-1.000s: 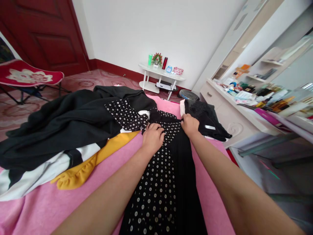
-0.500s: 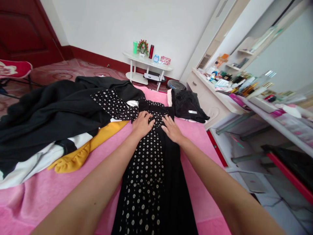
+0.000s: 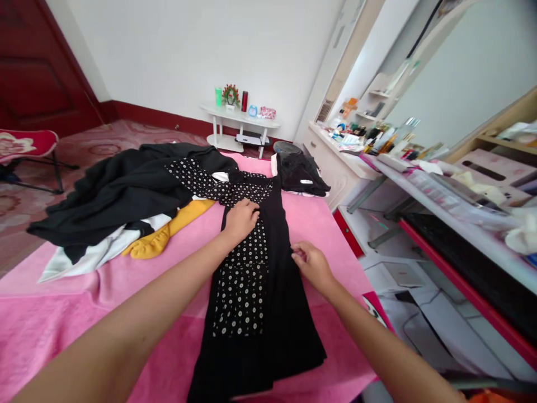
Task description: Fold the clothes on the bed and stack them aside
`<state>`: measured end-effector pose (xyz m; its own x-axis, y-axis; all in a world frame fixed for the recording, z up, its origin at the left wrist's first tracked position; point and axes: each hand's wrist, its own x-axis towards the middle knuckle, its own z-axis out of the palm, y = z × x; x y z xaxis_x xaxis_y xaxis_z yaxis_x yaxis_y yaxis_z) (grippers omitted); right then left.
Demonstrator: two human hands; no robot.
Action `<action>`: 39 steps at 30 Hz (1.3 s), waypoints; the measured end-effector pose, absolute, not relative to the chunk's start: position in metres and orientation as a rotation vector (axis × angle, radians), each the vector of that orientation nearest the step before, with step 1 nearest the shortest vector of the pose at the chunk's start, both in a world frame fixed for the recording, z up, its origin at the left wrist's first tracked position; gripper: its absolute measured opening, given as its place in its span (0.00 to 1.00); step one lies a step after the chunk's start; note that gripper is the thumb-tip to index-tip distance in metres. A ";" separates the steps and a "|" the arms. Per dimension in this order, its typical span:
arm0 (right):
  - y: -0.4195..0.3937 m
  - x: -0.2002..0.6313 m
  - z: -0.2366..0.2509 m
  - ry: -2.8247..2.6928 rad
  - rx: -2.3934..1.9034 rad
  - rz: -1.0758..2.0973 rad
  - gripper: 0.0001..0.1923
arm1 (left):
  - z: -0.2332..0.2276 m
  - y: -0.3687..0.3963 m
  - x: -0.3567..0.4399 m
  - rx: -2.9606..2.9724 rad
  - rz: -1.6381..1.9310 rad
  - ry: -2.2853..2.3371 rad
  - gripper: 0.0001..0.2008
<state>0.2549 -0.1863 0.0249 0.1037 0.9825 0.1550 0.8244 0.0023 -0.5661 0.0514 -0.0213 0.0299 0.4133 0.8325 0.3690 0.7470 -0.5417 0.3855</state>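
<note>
A black dress [image 3: 289,302] with a white-dotted front panel lies lengthwise on a pink bedspread [image 3: 168,296]. My left hand [image 3: 242,219] rests on the dotted part near the waist, palm down with its fingers slightly bent. At the dress's right edge, my right hand [image 3: 312,266] has thumb and fingers pinched together on the black cloth. One dotted sleeve [image 3: 191,176] stretches out to the left over a pile of dark clothes [image 3: 126,184].
A mustard-yellow garment [image 3: 168,232] and a white one [image 3: 100,252] stick out under the dark pile. Folded black clothes [image 3: 302,174] lie at the far right corner. A cluttered dressing table [image 3: 356,151] stands on the right, a small white table [image 3: 241,116] by the wall.
My right hand has moved from the dress's upper part down to its right edge and closed there. My left hand stays near the waist. The view has shifted, showing the hem.
</note>
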 end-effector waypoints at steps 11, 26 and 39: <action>-0.190 0.216 0.025 -1.696 -2.220 0.019 0.07 | 0.023 -0.036 0.083 2.282 0.810 1.751 0.11; -0.202 0.263 0.017 -1.431 -2.325 -0.015 0.05 | 0.013 -0.035 0.078 1.964 1.054 1.822 0.06; -0.287 0.214 0.056 -1.884 -2.097 0.414 0.03 | 0.004 -0.032 0.080 2.036 1.068 1.776 0.06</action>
<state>0.2138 -0.2867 0.0555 0.1029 0.9945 -0.0187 0.9106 -0.1017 -0.4006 0.0799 -0.0320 0.0038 -0.0037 0.9311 0.3646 0.7589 -0.2349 0.6074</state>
